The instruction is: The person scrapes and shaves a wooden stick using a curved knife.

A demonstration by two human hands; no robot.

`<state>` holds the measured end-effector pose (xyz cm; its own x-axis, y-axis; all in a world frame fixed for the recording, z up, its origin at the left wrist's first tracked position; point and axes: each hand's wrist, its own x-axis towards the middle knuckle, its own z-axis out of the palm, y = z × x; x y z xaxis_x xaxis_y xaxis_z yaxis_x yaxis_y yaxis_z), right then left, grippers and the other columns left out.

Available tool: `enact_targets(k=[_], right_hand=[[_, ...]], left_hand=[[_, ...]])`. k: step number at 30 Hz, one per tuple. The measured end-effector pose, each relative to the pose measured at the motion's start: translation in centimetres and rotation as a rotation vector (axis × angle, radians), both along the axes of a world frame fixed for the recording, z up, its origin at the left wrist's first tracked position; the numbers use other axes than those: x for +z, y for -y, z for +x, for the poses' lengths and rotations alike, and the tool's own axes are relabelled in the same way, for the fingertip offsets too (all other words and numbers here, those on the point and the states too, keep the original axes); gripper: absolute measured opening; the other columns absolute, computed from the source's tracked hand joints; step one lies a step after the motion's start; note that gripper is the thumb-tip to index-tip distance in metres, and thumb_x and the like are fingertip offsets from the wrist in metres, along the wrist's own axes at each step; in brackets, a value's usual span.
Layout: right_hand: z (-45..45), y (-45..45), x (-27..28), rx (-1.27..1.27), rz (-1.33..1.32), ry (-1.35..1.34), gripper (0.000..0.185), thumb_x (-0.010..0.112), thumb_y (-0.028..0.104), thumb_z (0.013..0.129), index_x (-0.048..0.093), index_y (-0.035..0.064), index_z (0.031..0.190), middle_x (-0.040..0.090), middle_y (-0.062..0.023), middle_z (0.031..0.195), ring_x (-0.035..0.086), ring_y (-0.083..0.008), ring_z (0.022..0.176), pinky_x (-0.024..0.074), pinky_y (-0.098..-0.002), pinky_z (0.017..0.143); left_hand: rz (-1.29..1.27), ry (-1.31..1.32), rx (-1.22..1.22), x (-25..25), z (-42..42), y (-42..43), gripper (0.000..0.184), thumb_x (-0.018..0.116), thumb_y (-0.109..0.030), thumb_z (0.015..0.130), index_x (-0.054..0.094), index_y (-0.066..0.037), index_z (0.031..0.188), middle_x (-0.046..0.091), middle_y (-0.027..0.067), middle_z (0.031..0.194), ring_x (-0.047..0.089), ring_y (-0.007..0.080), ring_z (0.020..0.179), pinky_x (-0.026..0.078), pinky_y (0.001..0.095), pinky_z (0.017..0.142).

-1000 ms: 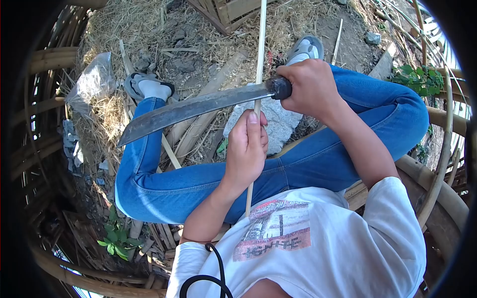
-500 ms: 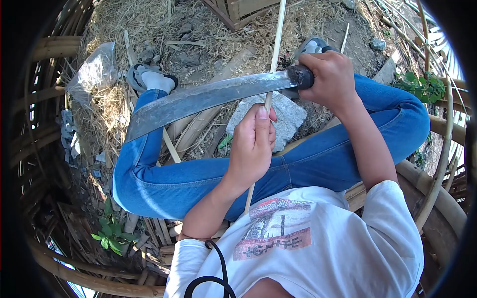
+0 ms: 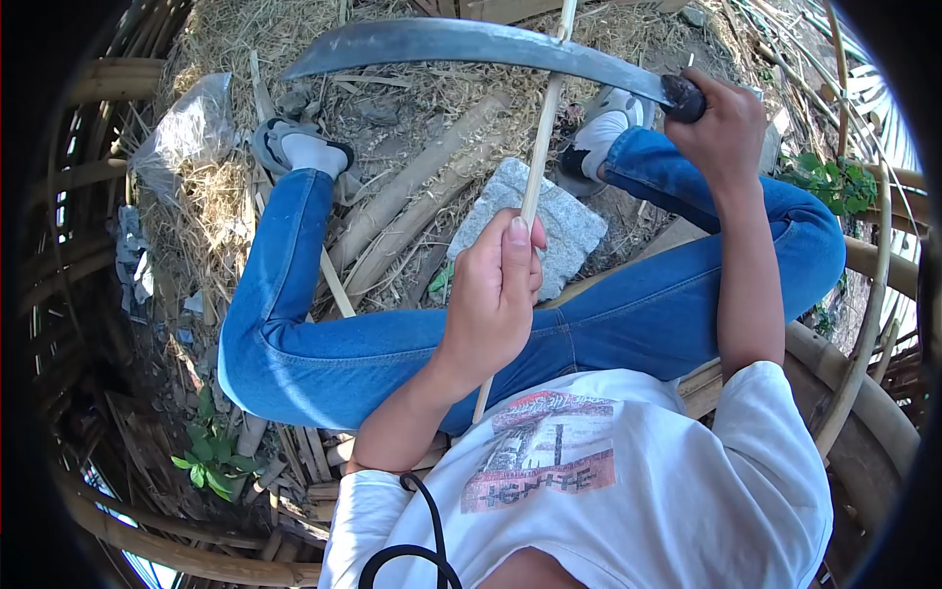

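My left hand (image 3: pixel 498 294) is closed around a thin pale strip, probably bamboo (image 3: pixel 543 147), with the thumb lying along it. The strip runs from near my shirt up past the top of the view. In my right hand (image 3: pixel 721 123) is the dark handle of a machete (image 3: pixel 461 44). Its long, slightly curved blade points left and crosses the strip well above my left hand, with a small pale curl where they meet. Whether the edge bites into the strip I cannot tell.
Between my legs lies a flat grey stone (image 3: pixel 559 231). Bamboo pieces (image 3: pixel 412 211) and straw shavings cover the ground beyond it. A clear plastic bag (image 3: pixel 191 133) lies at left. Bent bamboo poles (image 3: pixel 873 294) curve around both sides. A green plant (image 3: pixel 216 456) grows at lower left.
My right hand has pushed the machete away from my body and to the right, sliding farther up along the strip. My left hand keeps its grip in nearly the same place.
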<state>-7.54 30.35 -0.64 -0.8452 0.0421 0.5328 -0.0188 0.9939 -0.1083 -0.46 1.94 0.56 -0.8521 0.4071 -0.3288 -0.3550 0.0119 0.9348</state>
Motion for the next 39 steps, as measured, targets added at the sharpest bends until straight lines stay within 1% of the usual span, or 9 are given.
enact_targets(k=[2, 6, 7, 13, 19, 23, 26, 36, 39], right_hand=[[-0.4, -2.3, 0.3, -0.154, 0.052, -0.029, 0.027, 0.069, 0.027, 0.064, 0.075, 0.0174, 0.089, 0.068, -0.0103, 0.072, 0.066, -0.0332, 0.07, 0.0537, -0.0436, 0.064], [-0.8, -6.1, 1.1, -0.35, 0.156, -0.079, 0.029, 0.066, 0.032, 0.07, 0.076, 0.0178, 0.093, 0.069, -0.0147, 0.073, 0.066, -0.0357, 0.069, 0.0556, -0.0447, 0.067], [-0.6, -6.1, 1.5, -0.354, 0.077, -0.087, 0.028, 0.067, 0.032, 0.072, 0.076, 0.016, 0.093, 0.069, -0.0154, 0.074, 0.066, -0.0366, 0.07, 0.0547, -0.045, 0.068], [-0.2, -2.7, 1.4, -0.132, -0.253, -0.016, 0.024, 0.069, 0.026, 0.073, 0.075, 0.0095, 0.089, 0.066, -0.0166, 0.068, 0.067, -0.0363, 0.067, 0.0532, -0.043, 0.066], [1.0, 3.9, 0.4, 0.181, -0.348, 0.22, 0.032, 0.066, 0.015, 0.061, 0.077, 0.0111, 0.09, 0.064, -0.0165, 0.064, 0.065, -0.036, 0.064, 0.053, -0.043, 0.063], [1.8, 6.0, -0.3, 0.343, -0.324, 0.363, 0.031, 0.065, 0.014, 0.057, 0.075, 0.0101, 0.086, 0.064, -0.0153, 0.063, 0.065, -0.035, 0.062, 0.0527, -0.0435, 0.06], [2.1, 7.0, -0.8, 0.385, -0.352, 0.356, 0.023, 0.066, 0.009, 0.058, 0.071, 0.006, 0.08, 0.061, -0.0174, 0.063, 0.063, -0.0368, 0.062, 0.0496, -0.0427, 0.058], [1.8, 7.1, -0.7, 0.303, -0.215, 0.38, 0.021, 0.067, 0.015, 0.059, 0.071, 0.008, 0.078, 0.064, -0.0141, 0.063, 0.064, -0.0347, 0.062, 0.052, -0.0442, 0.06], [0.8, 5.4, -1.1, 0.164, -0.182, 0.328, 0.038, 0.069, 0.021, 0.058, 0.077, 0.0132, 0.094, 0.065, -0.0156, 0.065, 0.067, -0.0351, 0.068, 0.0544, -0.0444, 0.062]], left_hand=[[0.012, -0.008, -0.05, -0.2, 0.3, 0.0, 0.035, 0.031, -0.034, 0.11, 0.048, -0.006, 0.1, 0.033, -0.0066, 0.063, 0.028, 0.0004, 0.05, 0.024, 0.0192, 0.043], [0.02, -0.031, -0.088, -0.5, 0.6, -0.4, 0.034, 0.032, -0.035, 0.109, 0.048, -0.006, 0.1, 0.033, -0.0065, 0.063, 0.028, 0.0006, 0.05, 0.024, 0.0193, 0.043], [0.026, -0.028, -0.067, -0.8, 0.5, -0.5, 0.034, 0.032, -0.035, 0.109, 0.048, -0.006, 0.1, 0.032, -0.0065, 0.063, 0.028, 0.0007, 0.05, 0.024, 0.0193, 0.043], [0.114, 0.096, -0.018, -1.0, -0.1, -0.5, 0.034, 0.033, -0.033, 0.109, 0.049, -0.005, 0.099, 0.034, -0.0056, 0.061, 0.028, 0.002, 0.049, 0.025, 0.0213, 0.044], [0.166, 0.223, -0.017, -1.1, -0.8, -0.4, 0.035, 0.029, -0.037, 0.109, 0.048, -0.009, 0.103, 0.032, -0.0061, 0.061, 0.027, 0.0013, 0.047, 0.022, 0.0191, 0.041], [0.189, 0.265, 0.007, -1.0, -1.0, -0.4, 0.035, 0.028, -0.038, 0.11, 0.048, -0.009, 0.103, 0.031, -0.0055, 0.061, 0.026, 0.0021, 0.046, 0.022, 0.0196, 0.04], [0.191, 0.287, 0.019, -0.7, -1.0, -0.4, 0.034, 0.029, -0.036, 0.11, 0.047, -0.008, 0.1, 0.033, -0.0054, 0.063, 0.027, 0.0015, 0.048, 0.022, 0.02, 0.042], [0.207, 0.364, 0.025, -0.7, -0.7, -0.4, 0.035, 0.028, -0.038, 0.11, 0.045, -0.009, 0.101, 0.033, -0.0046, 0.063, 0.027, 0.0019, 0.047, 0.022, 0.0203, 0.041], [0.203, 0.37, -0.018, -0.2, -0.2, -0.4, 0.036, 0.027, -0.038, 0.11, 0.045, -0.009, 0.101, 0.033, -0.0043, 0.063, 0.027, 0.002, 0.047, 0.023, 0.0204, 0.04]])
